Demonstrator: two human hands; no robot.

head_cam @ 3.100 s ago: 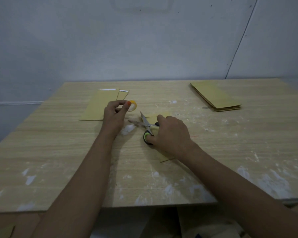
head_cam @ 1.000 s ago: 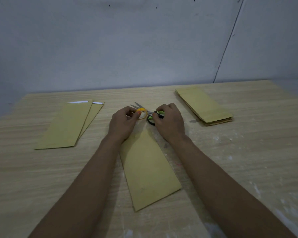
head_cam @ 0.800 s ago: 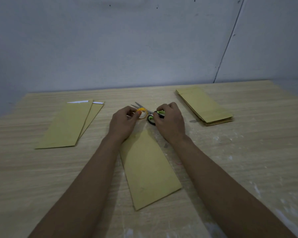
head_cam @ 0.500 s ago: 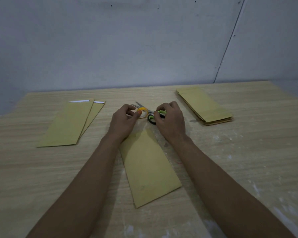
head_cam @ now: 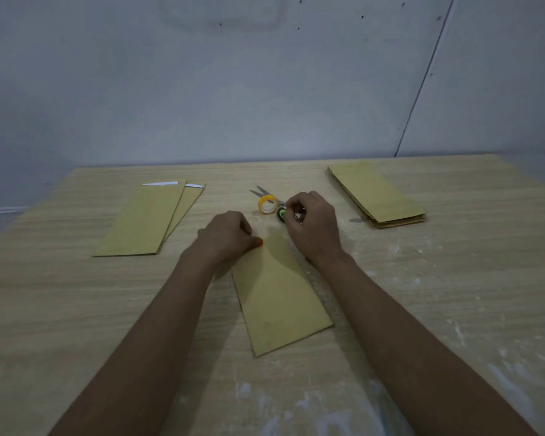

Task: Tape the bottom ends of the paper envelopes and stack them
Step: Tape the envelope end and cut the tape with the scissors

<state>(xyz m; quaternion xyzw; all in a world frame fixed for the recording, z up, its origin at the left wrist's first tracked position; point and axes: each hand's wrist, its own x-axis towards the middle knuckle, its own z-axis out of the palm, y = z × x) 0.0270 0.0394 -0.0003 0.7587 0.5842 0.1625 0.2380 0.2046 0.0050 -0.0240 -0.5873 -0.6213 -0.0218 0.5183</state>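
Note:
A brown paper envelope (head_cam: 277, 297) lies lengthwise in front of me on the wooden table (head_cam: 76, 309). My left hand (head_cam: 227, 237) rests with curled fingers on its far left corner, thumb on the paper. My right hand (head_cam: 312, 225) is curled at the green-and-black handle of the scissors (head_cam: 280, 214), which lie just beyond the envelope with their blades pointing away. A small yellow tape roll (head_cam: 267, 205) stands free on the scissors, touched by neither hand. Whether a piece of tape is between my fingers is not visible.
Two overlapping envelopes (head_cam: 148, 221) with white strips at their far ends lie at the left. A stack of several envelopes (head_cam: 375, 196) sits at the far right. A grey wall stands close behind the table; white smears mark the near right surface.
My left hand let go of the tape roll and drew back onto the envelope's far left corner. The roll now stands alone. My right hand stayed at the scissors' handle.

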